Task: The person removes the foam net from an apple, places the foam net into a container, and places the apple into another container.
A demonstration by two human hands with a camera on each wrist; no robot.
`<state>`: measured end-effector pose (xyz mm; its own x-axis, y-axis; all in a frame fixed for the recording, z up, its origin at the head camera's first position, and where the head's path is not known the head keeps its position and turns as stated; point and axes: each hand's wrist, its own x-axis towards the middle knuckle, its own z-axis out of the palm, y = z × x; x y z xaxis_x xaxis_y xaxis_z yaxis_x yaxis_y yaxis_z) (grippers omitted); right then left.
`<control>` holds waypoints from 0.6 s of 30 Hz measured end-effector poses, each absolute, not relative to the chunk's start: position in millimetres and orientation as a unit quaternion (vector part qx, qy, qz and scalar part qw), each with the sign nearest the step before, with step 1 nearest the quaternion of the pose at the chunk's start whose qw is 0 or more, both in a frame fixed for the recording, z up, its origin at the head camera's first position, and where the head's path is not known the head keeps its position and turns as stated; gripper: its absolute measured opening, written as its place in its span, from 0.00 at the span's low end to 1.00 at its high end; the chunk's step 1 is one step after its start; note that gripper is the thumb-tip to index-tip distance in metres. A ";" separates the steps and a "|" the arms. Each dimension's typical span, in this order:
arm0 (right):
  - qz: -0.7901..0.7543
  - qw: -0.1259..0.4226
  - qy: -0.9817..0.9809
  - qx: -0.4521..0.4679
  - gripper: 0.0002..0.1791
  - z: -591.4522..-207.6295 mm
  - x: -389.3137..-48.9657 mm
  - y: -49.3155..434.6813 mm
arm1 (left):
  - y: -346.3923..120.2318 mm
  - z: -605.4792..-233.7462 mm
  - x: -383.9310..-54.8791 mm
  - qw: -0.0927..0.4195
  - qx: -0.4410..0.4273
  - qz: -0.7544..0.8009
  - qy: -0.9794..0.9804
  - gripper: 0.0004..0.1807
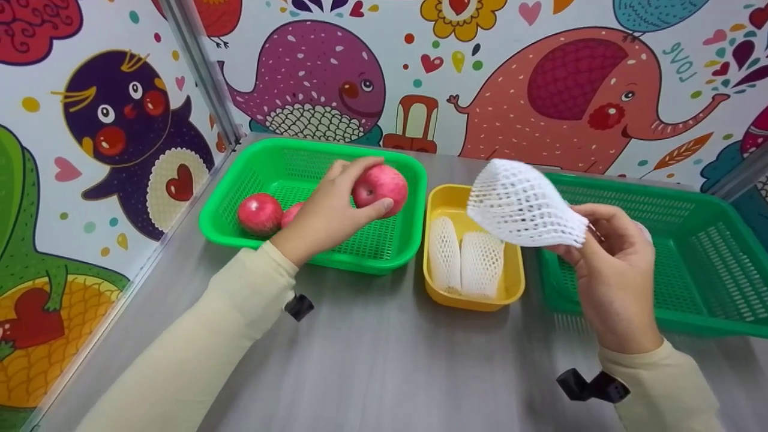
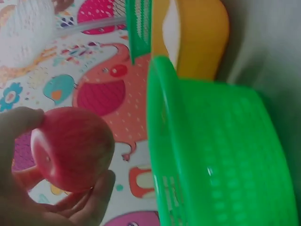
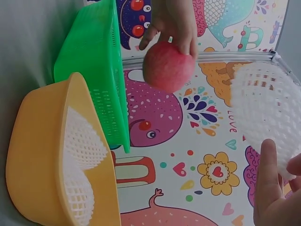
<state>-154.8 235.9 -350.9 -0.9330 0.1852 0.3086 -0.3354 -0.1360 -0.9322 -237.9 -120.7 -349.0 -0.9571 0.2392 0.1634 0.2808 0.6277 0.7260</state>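
Cartoon panels border a grey table (image 1: pixel 372 372). On the back panel (image 1: pixel 510 48), along the table's far edge, a purple whale (image 1: pixel 318 72) and a coral elephant (image 1: pixel 504 120) flank a red-and-cream motif (image 1: pixel 411 145); a yellow flower (image 1: pixel 459 15) is above. A metal post (image 1: pixel 201 66) rises at the far left corner. On the left panel (image 1: pixel 108 30), beside the left edge, a dark purple penguin (image 1: pixel 126 90) stands above a cropped green creature (image 1: pixel 24 252), perhaps a crocodile, with a red heart (image 1: pixel 33 318).

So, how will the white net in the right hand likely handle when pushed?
The net probably weighs little, being open mesh. It looks springy rather than limp: it bulges while the fingers hold one end. A push would likely squash it, given those thin strands.
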 end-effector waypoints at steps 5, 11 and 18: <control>0.762 0.182 -0.620 0.041 0.23 -356.4 -163.2 240.8 | -131.4 -352.1 -255.0 0.003 -0.137 -0.331 -0.933 0.44; 0.769 0.182 -0.613 0.025 0.22 -364.3 -172.8 243.9 | -134.4 -355.8 -269.3 -0.013 -0.161 -0.247 -0.956 0.41; 0.765 0.192 -0.615 0.011 0.21 -370.4 -182.0 247.1 | -135.5 -364.0 -274.0 -0.081 -0.178 -0.177 -0.965 0.37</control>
<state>-182.0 247.1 -370.4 -0.9257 0.2811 0.2533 -0.3077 -0.1697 -0.9362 -274.0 -135.5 -364.0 -0.9235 0.3722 -0.0921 0.3151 0.8736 0.3709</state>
